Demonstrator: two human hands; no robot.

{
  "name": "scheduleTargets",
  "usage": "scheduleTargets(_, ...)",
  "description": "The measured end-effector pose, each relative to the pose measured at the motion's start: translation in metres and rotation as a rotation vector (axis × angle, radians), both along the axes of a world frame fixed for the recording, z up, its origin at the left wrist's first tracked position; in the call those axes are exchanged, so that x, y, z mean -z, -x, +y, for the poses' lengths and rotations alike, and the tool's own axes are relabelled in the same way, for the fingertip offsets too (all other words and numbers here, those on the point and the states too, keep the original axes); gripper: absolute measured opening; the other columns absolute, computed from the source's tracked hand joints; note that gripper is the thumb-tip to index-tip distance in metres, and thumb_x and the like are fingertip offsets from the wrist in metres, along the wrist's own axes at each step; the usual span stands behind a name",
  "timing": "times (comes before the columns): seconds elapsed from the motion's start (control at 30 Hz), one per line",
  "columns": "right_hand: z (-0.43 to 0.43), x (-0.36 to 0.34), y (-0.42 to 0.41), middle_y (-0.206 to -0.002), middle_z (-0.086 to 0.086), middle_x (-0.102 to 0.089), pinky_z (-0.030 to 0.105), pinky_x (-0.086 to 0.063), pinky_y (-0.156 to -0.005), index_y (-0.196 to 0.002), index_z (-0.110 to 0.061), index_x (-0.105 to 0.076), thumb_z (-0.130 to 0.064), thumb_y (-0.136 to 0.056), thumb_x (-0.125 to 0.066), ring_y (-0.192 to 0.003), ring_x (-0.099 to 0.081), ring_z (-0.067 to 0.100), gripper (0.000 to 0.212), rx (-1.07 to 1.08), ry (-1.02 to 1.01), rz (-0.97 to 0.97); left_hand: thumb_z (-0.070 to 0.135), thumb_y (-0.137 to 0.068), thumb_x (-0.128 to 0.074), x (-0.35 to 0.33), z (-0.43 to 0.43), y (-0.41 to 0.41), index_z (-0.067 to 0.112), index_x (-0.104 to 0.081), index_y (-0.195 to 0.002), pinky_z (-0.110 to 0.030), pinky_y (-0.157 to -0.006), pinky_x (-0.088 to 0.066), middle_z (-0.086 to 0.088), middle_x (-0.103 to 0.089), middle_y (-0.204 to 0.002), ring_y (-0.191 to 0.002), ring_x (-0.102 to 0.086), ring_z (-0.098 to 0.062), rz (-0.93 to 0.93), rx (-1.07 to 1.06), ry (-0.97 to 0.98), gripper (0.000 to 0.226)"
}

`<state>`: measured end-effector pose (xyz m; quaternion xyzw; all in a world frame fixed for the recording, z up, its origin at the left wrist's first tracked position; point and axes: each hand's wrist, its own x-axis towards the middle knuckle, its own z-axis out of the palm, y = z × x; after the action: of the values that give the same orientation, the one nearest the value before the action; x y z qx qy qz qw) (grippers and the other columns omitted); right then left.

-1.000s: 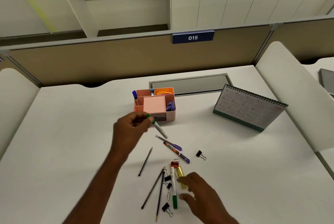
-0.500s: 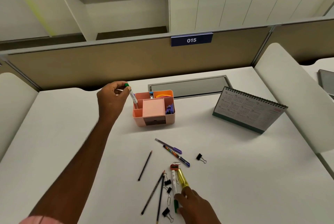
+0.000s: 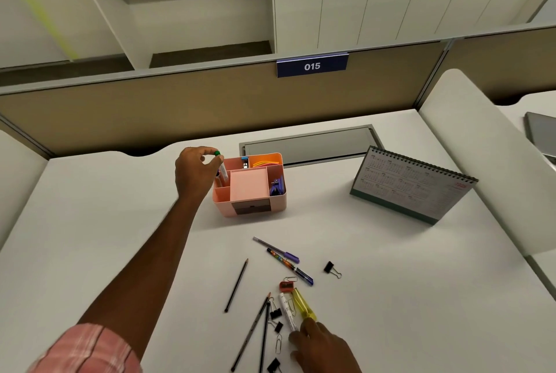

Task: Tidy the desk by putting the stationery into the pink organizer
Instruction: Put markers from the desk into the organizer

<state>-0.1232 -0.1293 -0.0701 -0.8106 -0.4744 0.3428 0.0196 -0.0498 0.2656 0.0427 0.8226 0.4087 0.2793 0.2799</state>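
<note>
Marker with a green cap (image 3: 222, 165) standing in the pink organizer (image 3: 255, 211), in a compartment on its 9 o'clock side, pinched at the top by the left hand (image 3: 195, 172).

Thumb and fingertips are clamped on the cap end while the barrel dips into the compartment. At 6 o'clock from the organizer, a purple pen (image 3: 278, 250), a pencil (image 3: 236, 285) and a binder clip (image 3: 330, 268) lie loose on the white desk (image 3: 90, 222). There the right hand (image 3: 322, 342) touches the near ends of a white marker (image 3: 286, 309) and a yellow highlighter (image 3: 302, 305); whether its fingers grip them cannot be told. A desk calendar (image 3: 412, 184) stands at 3 o'clock.
</note>
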Motion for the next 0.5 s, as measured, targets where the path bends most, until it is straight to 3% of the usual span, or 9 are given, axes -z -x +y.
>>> scheduleTargets(0.23,0.003,-0.001,0.003,-0.144,0.007,-0.038,0.037,-0.047,-0.082,-0.142,-0.023,-0.035,-0.033,-0.101,-0.05,-0.121,-0.05,0.027,0.044,0.086,0.071,-0.014,0.023,-0.089,-0.078,0.02,0.009,-0.007,0.011,-0.079,-0.106,-0.031,-0.075,-0.054,-0.009,-0.074,-0.115,-0.099,-0.07,-0.025,0.06,-0.03,0.043,0.021)
scheduleTargets(0.4,0.006,-0.006,0.005,-0.14,0.007,-0.043,0.036,-0.038,-0.072,-0.14,-0.019,-0.037,-0.029,-0.101,-0.049,-0.122,-0.051,0.027,0.043,0.152,0.094,-0.021,0.023,-0.088,-0.079,0.028,0.016,-0.007,0.013,-0.08,-0.103,-0.038,-0.08,-0.058,-0.009,-0.075,-0.113,-0.098,-0.07,-0.026,0.088,-0.031,0.044,0.018)
scheduleTargets(0.5,0.007,-0.007,0.006,-0.137,0.005,-0.047,0.036,-0.047,-0.078,-0.14,-0.02,-0.037,-0.033,-0.101,-0.05,-0.12,-0.052,0.026,0.043,0.193,0.1,-0.008,0.021,-0.088,-0.079,0.031,0.017,-0.008,0.011,-0.079,-0.105,-0.037,-0.081,-0.057,-0.009,-0.075,-0.113,-0.1,-0.07,-0.025,0.098,-0.017,0.04,0.019)
